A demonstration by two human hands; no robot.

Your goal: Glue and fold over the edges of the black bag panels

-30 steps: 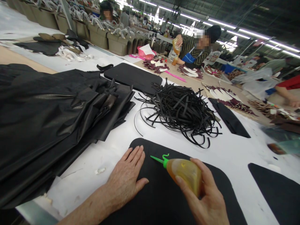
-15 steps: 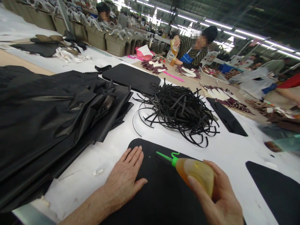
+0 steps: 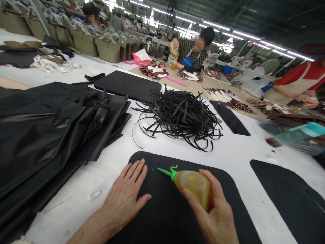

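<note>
Flat on the left part of a black panel [image 3: 175, 206] with rounded corners lies my left hand [image 3: 127, 193], its fingers stretched out. My right hand [image 3: 215, 210] is wrapped round a squeeze bottle [image 3: 191, 184] of amber liquid, tilted nearly on its side. The bottle's green nozzle [image 3: 164, 171] points left, its tip close to the panel near my left fingertips. A small shiny spot [image 3: 153, 169] shows on the panel by the tip. Beyond the panel sits a tangled heap of thin black strips [image 3: 182, 115].
Black sheet material [image 3: 45, 135] is piled at left. Another black panel [image 3: 286, 196] lies at right, and a stack of black panels [image 3: 127, 83] stands behind. A teal-lidded bottle [image 3: 291, 134] lies at far right. Across the table a co-worker [image 3: 195, 51] holds a bottle.
The view has swung right, so the scene sits further left. My right hand has brought the nozzle tip nearer the shiny spot. My left hand stays flat on the panel.
</note>
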